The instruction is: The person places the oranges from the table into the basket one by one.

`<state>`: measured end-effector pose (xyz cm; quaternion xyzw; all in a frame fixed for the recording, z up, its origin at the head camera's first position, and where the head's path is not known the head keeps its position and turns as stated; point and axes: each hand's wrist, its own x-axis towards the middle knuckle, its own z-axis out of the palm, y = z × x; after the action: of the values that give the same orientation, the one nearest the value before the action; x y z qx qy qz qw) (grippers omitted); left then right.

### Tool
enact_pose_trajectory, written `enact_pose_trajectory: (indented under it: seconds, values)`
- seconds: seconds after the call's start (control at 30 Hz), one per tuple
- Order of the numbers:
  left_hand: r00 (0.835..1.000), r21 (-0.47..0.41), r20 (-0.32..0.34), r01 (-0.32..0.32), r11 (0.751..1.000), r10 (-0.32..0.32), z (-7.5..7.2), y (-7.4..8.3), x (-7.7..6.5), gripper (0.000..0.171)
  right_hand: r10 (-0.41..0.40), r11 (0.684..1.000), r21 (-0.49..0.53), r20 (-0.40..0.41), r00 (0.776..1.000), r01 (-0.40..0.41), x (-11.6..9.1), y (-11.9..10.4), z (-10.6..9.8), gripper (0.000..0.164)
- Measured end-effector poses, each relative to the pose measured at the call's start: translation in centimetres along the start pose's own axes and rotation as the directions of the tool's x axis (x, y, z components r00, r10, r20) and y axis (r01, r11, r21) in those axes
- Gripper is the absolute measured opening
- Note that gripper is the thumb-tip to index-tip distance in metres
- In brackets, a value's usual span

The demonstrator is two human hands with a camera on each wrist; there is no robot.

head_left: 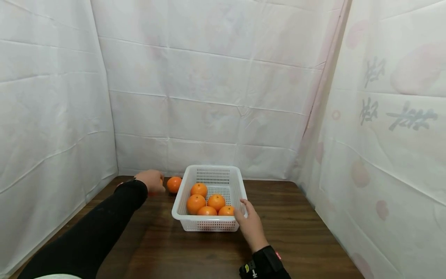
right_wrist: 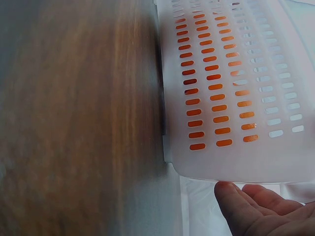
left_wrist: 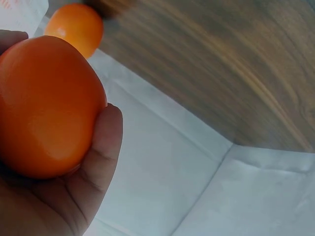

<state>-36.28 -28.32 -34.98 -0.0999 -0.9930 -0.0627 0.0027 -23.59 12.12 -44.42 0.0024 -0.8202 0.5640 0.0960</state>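
Note:
My left hand [head_left: 151, 180] is at the far left of the table and holds an orange [left_wrist: 49, 108]. In the left wrist view its fingers curl round the fruit, while the head view shows just a sliver of it. Just to the right, another orange [head_left: 174, 185] lies on the table beside the basket. The white slotted plastic basket [head_left: 209, 218] stands upright with several oranges [head_left: 196, 204] gathered toward its near end. At its near right corner, my right hand [head_left: 251, 228] grips the rim, thumb over the edge and fingers along the outer side.
The dark wooden table [head_left: 278, 240] runs back to a white cloth wall [head_left: 209, 116]. More white cloth [head_left: 52, 116] hangs on the left, and a printed cloth [head_left: 383, 155] borders the right side.

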Motion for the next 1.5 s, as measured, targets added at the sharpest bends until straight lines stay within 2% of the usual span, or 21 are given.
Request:
enact_pose_trajectory:
  seconds: [0.1, 0.33, 0.6, 0.83, 1.1, 1.2, 1.37, 1.5]
  values:
    - [1.000, -0.003, -0.004, 0.003, 1.000, -0.003, -0.4, 0.1, 0.2, 0.029, 0.001, 1.000, -0.003, -0.001, 1.000, -0.001, 0.0, -0.1, 0.0, 0.060]
    - [1.000, 0.003, 0.001, 0.002, 1.000, -0.002, -1.8, 0.8, 0.6, 0.041, 0.020, 1.000, -0.011, 0.002, 1.000, -0.020, 0.1, -0.1, 0.1, 0.063]
    - [1.000, 0.015, -0.012, -0.009, 1.000, 0.009, -3.1, 1.2, 1.1, 0.031, -0.009, 1.000, -0.013, -0.010, 1.000, 0.009, -0.1, 0.0, 0.1, 0.060]
    - [1.000, 0.000, 0.023, 0.004, 1.000, -0.004, -4.7, 2.6, 0.7, 0.041, -0.003, 1.000, -0.008, -0.009, 1.000, 0.003, 0.0, 0.3, 0.2, 0.059]
    - [1.000, 0.027, -0.002, -0.029, 0.999, 0.029, -6.5, 3.8, 1.1, 0.038, -0.007, 1.000, -0.011, -0.013, 1.000, 0.007, 0.1, 0.1, 0.0, 0.059]
    - [0.999, 0.025, -0.014, -0.037, 0.999, 0.037, -6.9, 4.4, 1.2, 0.036, -0.009, 1.000, -0.013, -0.016, 1.000, 0.009, 0.0, 0.0, -0.1, 0.060]
    - [0.998, 0.039, -0.032, -0.055, 0.998, 0.056, -7.1, 5.6, 1.2, 0.045, -0.017, 1.000, -0.021, -0.024, 1.000, 0.016, 0.0, 0.0, -0.2, 0.059]
    - [0.998, 0.023, -0.031, -0.045, 0.999, 0.045, -7.1, 6.7, 1.1, 0.040, -0.012, 1.000, -0.017, -0.024, 1.000, 0.011, 0.0, 0.1, -0.2, 0.058]
